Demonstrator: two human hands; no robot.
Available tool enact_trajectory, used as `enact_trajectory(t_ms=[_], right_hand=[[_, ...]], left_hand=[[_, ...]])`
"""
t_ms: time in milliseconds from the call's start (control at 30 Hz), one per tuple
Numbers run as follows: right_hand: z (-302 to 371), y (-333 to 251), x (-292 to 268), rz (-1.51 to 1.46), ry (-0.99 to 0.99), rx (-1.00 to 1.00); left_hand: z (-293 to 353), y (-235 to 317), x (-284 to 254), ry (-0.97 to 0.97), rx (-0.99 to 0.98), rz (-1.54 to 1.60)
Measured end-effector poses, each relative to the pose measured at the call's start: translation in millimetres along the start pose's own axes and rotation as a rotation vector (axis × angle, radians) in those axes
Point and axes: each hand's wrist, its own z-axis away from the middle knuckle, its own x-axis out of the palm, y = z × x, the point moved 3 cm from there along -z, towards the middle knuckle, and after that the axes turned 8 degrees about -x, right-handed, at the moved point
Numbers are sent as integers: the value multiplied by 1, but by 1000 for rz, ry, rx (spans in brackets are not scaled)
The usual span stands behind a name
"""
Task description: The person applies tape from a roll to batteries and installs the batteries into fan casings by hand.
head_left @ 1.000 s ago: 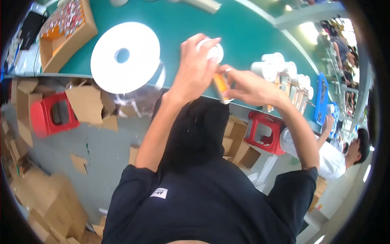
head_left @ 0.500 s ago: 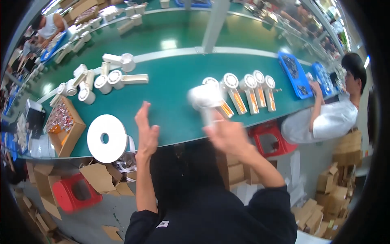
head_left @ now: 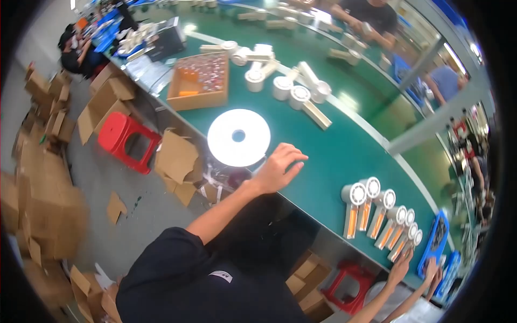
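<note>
My left hand (head_left: 276, 169) hovers over the bench's near edge beside a big white roll of tape (head_left: 223, 141). It holds nothing; its fingers are loosely bent, with the thumb apart. At the far right my right hand (head_left: 399, 267) reaches to the end of a row of white handheld fans. Its fingers close around the lower handle of the last handheld fan (head_left: 398, 250), which lies on the bench. The other fans, such as the nearest-left fan (head_left: 355, 194), lie side by side with orange strips showing in their open handles.
More white fan bodies (head_left: 299, 97) lie at the back, near a cardboard tray (head_left: 173, 99) of small parts. A co-worker's hands (head_left: 432, 272) are close to my right hand, by a blue tray (head_left: 428, 258). Red stools (head_left: 116, 134) and cartons stand below the bench.
The view has swung left. My right hand has carried the fan from mid-bench to the row's right end, where it lies down. My left hand's fingers have bent slightly.
</note>
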Motion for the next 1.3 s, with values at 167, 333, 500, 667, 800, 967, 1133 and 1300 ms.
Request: enact_trajectory(t_ms=[167,333,500,667,800,967,1133,1300], right_hand=[[17,-25,-3,206,226,56],[54,-46,4,262,537,-14],[82,-96,-7,203,569,49],[80,-134,-21,204,587,42],[69,-149,-26,233,610,-71],[49,-206,-30,135,726,-42],[20,-322,-7,-347,799,-132],[-23,-526,24,-857,24,-645]], left_hand=[[-31,-52,-144,536,-164,-314],[-60,-167,-285,703,-341,-784],[-86,-171,-305,412,-449,-978],[-86,-172,-307,286,-233,-1256],[-83,-167,-320,254,-146,-1318],[-87,-125,-345,391,-187,-1035],[-100,-39,-318,284,-38,-841],[-82,36,-263,108,65,-840]])
